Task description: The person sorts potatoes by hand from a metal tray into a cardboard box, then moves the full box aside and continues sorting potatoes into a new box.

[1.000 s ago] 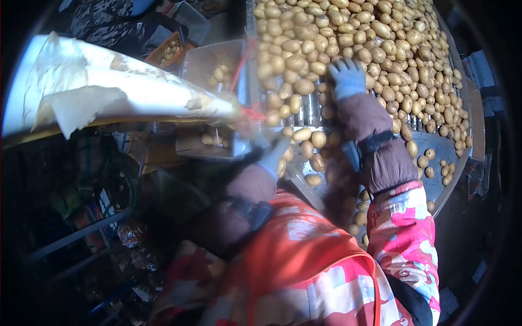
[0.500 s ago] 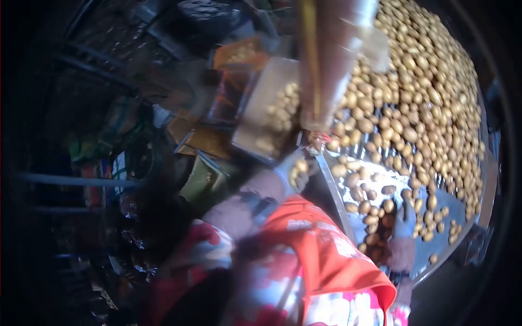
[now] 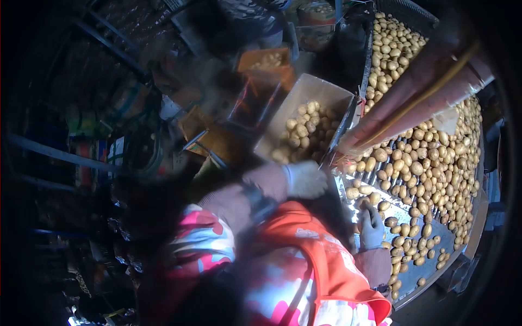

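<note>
My left hand [image 3: 307, 180], in a grey glove with a blue cuff, hangs in front of the near end of a pale box [image 3: 283, 111] holding potatoes [image 3: 307, 120]. Its back faces me; the fingers are blurred and turned away, so I cannot tell what they hold. On the right, my gloved right hand [image 3: 372, 225] reaches in over the metal sorting table [image 3: 399, 212], at the table's near left edge. Its fingers are stretched out and apart, the dark fingertips right at a few loose potatoes [image 3: 365, 189].
A large heap of potatoes [image 3: 435, 157] covers the bars of the table. A long wrapped tube [image 3: 408, 108] slants across it. Beyond the pale box stand an orange crate [image 3: 266, 58] with potatoes and a brown carton [image 3: 209, 136]. Metal rails [image 3: 60, 155] run at left.
My view has swung, and the wrapped tube now leans right. Potatoes seen at my left hand earlier no longer show there. My right hand has moved left and up among the loose potatoes.
</note>
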A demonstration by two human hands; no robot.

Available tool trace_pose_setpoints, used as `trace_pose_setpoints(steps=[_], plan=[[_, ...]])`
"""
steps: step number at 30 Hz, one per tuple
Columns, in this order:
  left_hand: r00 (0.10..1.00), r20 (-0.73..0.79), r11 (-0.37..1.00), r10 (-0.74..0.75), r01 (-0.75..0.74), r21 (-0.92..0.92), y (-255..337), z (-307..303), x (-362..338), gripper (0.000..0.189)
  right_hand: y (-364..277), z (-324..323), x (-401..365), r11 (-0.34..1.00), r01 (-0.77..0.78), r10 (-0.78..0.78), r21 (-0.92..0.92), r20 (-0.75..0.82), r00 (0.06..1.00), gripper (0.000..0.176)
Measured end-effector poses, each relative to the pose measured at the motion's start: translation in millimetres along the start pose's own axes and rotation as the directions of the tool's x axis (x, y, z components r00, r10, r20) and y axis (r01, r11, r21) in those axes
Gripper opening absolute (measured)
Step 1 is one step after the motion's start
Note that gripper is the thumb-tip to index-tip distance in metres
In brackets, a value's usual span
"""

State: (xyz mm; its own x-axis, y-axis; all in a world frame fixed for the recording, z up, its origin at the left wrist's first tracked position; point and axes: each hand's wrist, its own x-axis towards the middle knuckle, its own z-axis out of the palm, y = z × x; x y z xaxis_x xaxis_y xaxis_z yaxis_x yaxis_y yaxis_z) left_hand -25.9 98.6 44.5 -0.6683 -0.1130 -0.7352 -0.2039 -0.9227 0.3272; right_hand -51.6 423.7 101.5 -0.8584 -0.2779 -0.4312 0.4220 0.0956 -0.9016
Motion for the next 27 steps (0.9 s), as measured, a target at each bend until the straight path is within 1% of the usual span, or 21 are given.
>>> trace_pose_setpoints(steps=[1, 2, 3, 4, 5, 6, 7, 8, 10, 11, 12, 13, 14, 16, 18, 19, 20, 21, 24, 26, 27], plan=[[0.995, 0.019, 0.995, -0.099, 0.098, 0.035, -32.9, -1.2, -5.2, 0.031, -9.7, 14.6, -4.7, 1.000, -0.028, 0.028, 0.010, 0.037, 0.999, 0.034], [0.983, 0.031, 0.982, -0.183, 0.181, 0.061, -59.3, -2.4, -12.7, 0.031, 19.9, 14.6, 11.6, 0.964, 0.220, -0.176, -0.151, 0.259, 0.950, 0.040], [0.969, 0.034, 0.967, -0.243, 0.240, 0.082, -77.6, -4.2, -19.1, 0.031, 8.9, 29.7, 8.6, 0.850, 0.378, -0.241, -0.366, 0.366, 0.899, 0.041], [0.956, 0.038, 0.953, -0.292, 0.287, 0.101, -88.5, -7.4, -27.1, 0.031, -2.1, 44.6, 5.5, 0.664, 0.535, -0.302, -0.523, 0.466, 0.831, 0.043], [0.947, 0.049, 0.944, -0.318, 0.312, 0.113, -90.0, -11.9, -34.6, 0.031, -4.0, 59.3, 2.5, 0.809, 0.473, -0.272, -0.349, 0.490, 0.828, 0.043], [0.949, 0.069, 0.947, -0.309, 0.300, 0.113, -86.1, -18.6, -41.6, 0.031, 33.3, 45.3, 34.6, 0.765, 0.519, -0.250, -0.380, 0.568, 0.784, 0.043], [0.955, 0.121, 0.960, -0.270, 0.257, 0.112, -73.4, -30.0, -47.7, 0.032, 10.4, 50.8, 21.6, 0.674, 0.538, -0.247, -0.506, 0.531, 0.810, 0.042], [0.959, 0.141, 0.969, -0.245, 0.248, 0.002, -57.7, -57.5, -38.6, 0.038, -13.7, 57.1, 8.5, 0.570, 0.535, -0.244, -0.623, 0.494, 0.835, 0.041], [0.977, 0.137, 0.958, -0.162, 0.189, -0.216, -15.4, -98.6, -35.5, 0.043, 44.0, -6.0, 28.3, 0.267, 0.623, -0.368, -0.735, 0.520, 0.771, 0.042], [0.996, 0.030, 0.933, -0.079, 0.084, -0.351, 23.9, -113.9, -47.7, 0.042, 78.6, -33.9, 34.0, 0.152, 0.628, -0.354, -0.763, 0.552, 0.755, 0.044], [0.992, -0.126, 0.881, 0.006, -0.065, -0.469, 65.2, -127.5, -62.8, 0.042, 94.0, -43.0, 24.8, 0.016, 0.601, -0.365, -0.799, 0.555, 0.747, 0.056], [0.961, -0.264, 0.818, 0.084, -0.218, -0.532, 108.6, -140.1, -76.6, 0.041, 103.0, -46.6, 18.1, -0.017, 0.602, -0.369, -0.798, 0.565, 0.738, 0.067], [0.901, -0.404, 0.741, 0.156, -0.377, -0.556, 153.6, -149.2, -93.2, 0.041, 107.6, -46.5, 15.2, -0.010, 0.579, -0.375, -0.815, 0.540, 0.754, 0.070], [0.871, -0.383, 0.713, 0.308, -0.478, -0.513, 236.8, -212.3, -88.3, 0.047, 113.4, -41.9, 17.0, 0.018, 0.572, -0.421, -0.820, 0.512, 0.748, 0.073], [0.776, -0.441, 0.688, 0.452, -0.618, -0.382, 299.6, -232.0, -108.7, 0.044, 113.8, -38.6, 19.6, 0.047, 0.556, -0.433, -0.830, 0.484, 0.760, 0.072], [0.753, -0.431, 0.713, 0.497, -0.637, -0.292, 321.0, -234.2, -106.5, 0.043, 117.3, -40.6, 23.3, 0.038, 0.623, -0.511, -0.781, 0.521, 0.684, 0.071], [0.755, -0.403, 0.750, 0.517, -0.626, -0.212, 332.2, -229.2, -102.4, 0.042, 97.7, -31.2, 11.1, 0.117, 0.512, -0.392, -0.851, 0.434, 0.811, 0.071], [0.763, -0.377, 0.784, 0.525, -0.606, -0.133, 346.5, -226.4, -91.3, 0.040, 79.5, -26.0, 3.2, 0.182, 0.479, -0.352, -0.859, 0.397, 0.847, 0.069], [0.793, -0.323, 0.841, 0.516, -0.541, 0.015, 343.5, -195.1, -50.5, 0.037, 68.4, -31.6, -5.4, 0.172, 0.495, -0.445, -0.852, 0.381, 0.811, 0.057], [0.840, -0.267, 0.880, 0.472, -0.469, 0.081, 303.2, -179.5, -37.2, 0.034, 75.0, -36.7, -9.9, 0.160, 0.520, -0.530, -0.839, 0.372, 0.762, 0.053], [0.896, -0.160, 0.909, 0.414, -0.399, 0.117, 279.8, -180.3, -34.6, 0.033, 73.1, -37.8, -11.1, 0.165, 0.532, -0.555, -0.830, 0.368, 0.746, 0.052]])
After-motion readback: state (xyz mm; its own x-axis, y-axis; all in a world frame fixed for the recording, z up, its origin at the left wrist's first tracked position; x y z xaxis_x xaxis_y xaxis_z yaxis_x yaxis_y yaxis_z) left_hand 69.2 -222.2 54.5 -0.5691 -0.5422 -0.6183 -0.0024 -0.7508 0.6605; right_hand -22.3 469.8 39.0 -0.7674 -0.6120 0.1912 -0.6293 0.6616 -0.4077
